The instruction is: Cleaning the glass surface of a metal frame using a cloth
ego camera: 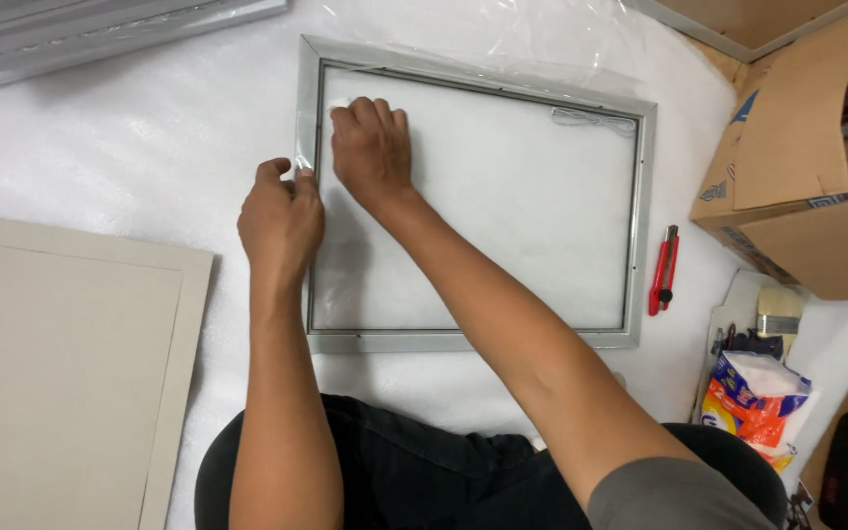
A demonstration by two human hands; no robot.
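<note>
Head view: a silver picture frame (pixel 473 339) lies face down on white foam sheeting (pixel 149 147), at centre. The right hand (pixel 373 147) presses a small white wad (pixel 338 102), fingers together, into the pane's eleven o'clock corner; the left hand (pixel 281 218) pinches the frame's nine o'clock rail. Wiping looks barely begun, most glass untouched. At three o'clock sits a brown carton (pixel 787 186); at five, an orange-and-blue packet (pixel 753 397).

White wad (pixel 338 102) mostly hidden under right hand (pixel 373 149); cardboard box (pixel 797 186) cut off.
</note>
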